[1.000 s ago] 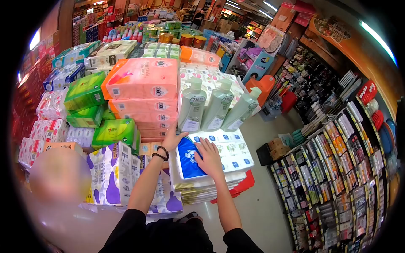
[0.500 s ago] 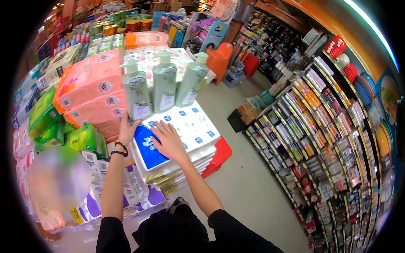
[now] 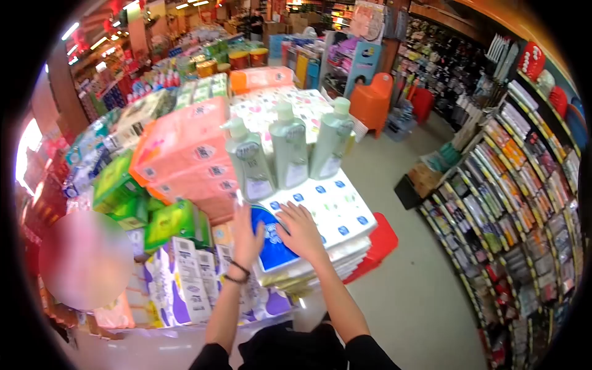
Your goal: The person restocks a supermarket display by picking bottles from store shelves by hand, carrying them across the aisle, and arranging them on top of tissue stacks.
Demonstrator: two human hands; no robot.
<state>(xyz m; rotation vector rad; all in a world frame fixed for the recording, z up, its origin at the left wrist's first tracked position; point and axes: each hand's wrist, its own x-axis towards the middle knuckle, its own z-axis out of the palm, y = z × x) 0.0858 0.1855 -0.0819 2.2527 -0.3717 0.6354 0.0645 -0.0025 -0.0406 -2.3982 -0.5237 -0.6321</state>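
Observation:
A white tissue pack (image 3: 338,206) with a blue label panel tops a stack of similar packs. My right hand (image 3: 302,231) lies on its upper face beside the blue panel, fingers stretched out. At the pack's left edge is my left hand (image 3: 248,231), fingers extended upward and slightly blurred, with a dark bracelet at the wrist; whether it touches the pack I cannot tell. Three pale green pump bottles stand upright in a row along the pack's far side: a left bottle (image 3: 251,165), a middle bottle (image 3: 288,151) and a right bottle (image 3: 331,145).
Pink tissue packs (image 3: 185,145) and green packs (image 3: 176,227) are piled at left, with purple-and-white packs (image 3: 182,280) nearer. A red stool (image 3: 381,243) stands right of the stack. Across the grey floor (image 3: 413,290) rises a full shelf rack (image 3: 493,203). An orange chair (image 3: 372,102) stands farther back.
The camera view has turned left, so the display appears farther right. My left hand's fingers have straightened at the pack's edge. My right hand stays on the pack.

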